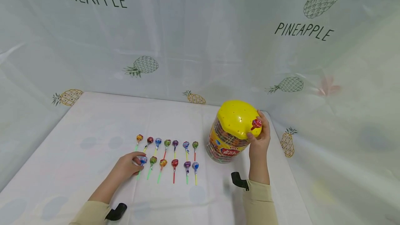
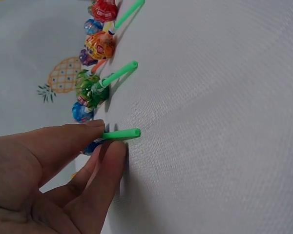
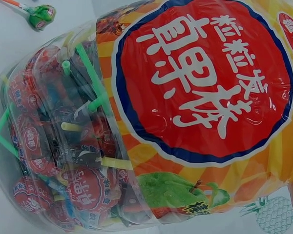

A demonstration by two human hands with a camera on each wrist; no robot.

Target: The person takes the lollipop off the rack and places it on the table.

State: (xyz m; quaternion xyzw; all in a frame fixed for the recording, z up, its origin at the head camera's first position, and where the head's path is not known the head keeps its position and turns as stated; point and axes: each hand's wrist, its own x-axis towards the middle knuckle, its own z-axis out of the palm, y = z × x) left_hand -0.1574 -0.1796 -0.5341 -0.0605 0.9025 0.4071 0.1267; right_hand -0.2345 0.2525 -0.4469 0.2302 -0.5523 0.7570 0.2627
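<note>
At the near left end of two rows of lollipops, my left hand (image 1: 126,166) pinches a blue-wrapped lollipop (image 1: 143,160). The left wrist view shows its green stick (image 2: 122,134) jutting out between thumb and fingers, with most of the candy hidden behind them. My right hand (image 1: 260,140) grips the edge of the yellow lid (image 1: 235,115) on a large clear jar (image 1: 215,152). A red lollipop (image 1: 256,123) shows against that lid, between the thumb and fingers. In the right wrist view, the jar's red and orange label (image 3: 200,83) is beside many wrapped lollipops.
Several more lollipops, such as a red one (image 1: 174,163) and a green one (image 1: 195,144), lie in two rows left of the jar. A white cloth covers the table (image 1: 168,207). Behind it hangs a pineapple-print curtain (image 1: 200,44).
</note>
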